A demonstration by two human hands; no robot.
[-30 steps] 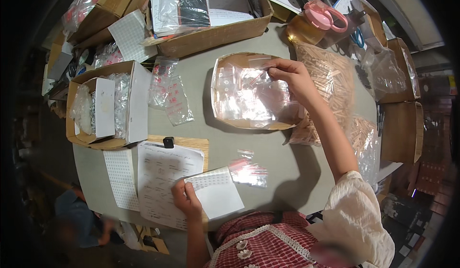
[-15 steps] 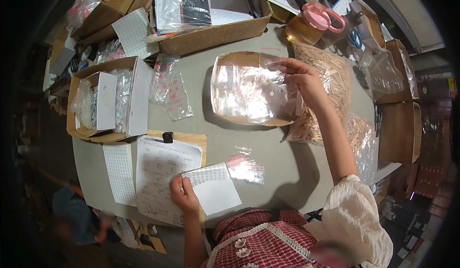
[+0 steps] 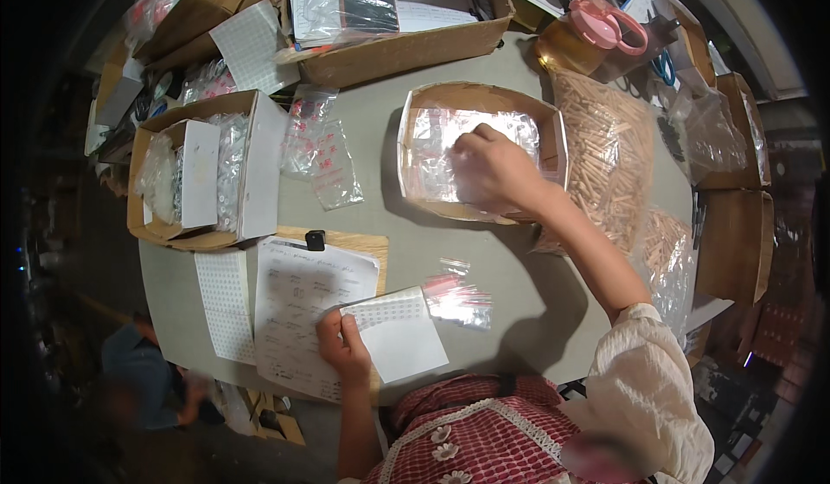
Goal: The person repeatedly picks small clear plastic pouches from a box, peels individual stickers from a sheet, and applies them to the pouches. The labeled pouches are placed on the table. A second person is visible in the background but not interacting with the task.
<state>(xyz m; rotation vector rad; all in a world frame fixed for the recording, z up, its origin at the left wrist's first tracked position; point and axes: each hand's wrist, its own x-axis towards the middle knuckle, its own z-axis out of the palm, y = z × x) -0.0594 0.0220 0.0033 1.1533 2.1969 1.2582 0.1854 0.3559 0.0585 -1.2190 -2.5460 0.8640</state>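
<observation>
Left hand (image 3: 343, 346): I am gripping the white sticker sheet (image 3: 402, 350) by its left edge, my thumb lying on top
Sticker sheet: it is slanting over the clipboard (image 3: 381, 252), covering part of the handwritten page (image 3: 298, 289)
Right hand (image 3: 499, 168): it is sitting inside the cardboard tray (image 3: 484, 95), fingers curling over clear plastic bags (image 3: 430, 142); whether they are closing on one, I cannot tell
In the way: my hand and wrist are hiding some of those bags
Bag of wooden dowels (image 3: 605, 151): it is crowding the tray's right side, my forearm crossing its lower end
Small zip bags (image 3: 458, 298): they are lying fanned just right of the sheet
Open carton (image 3: 261, 164): it is standing at the left, holding more bags
Pink-lidded pitcher (image 3: 575, 41): it is standing behind the dowels
</observation>
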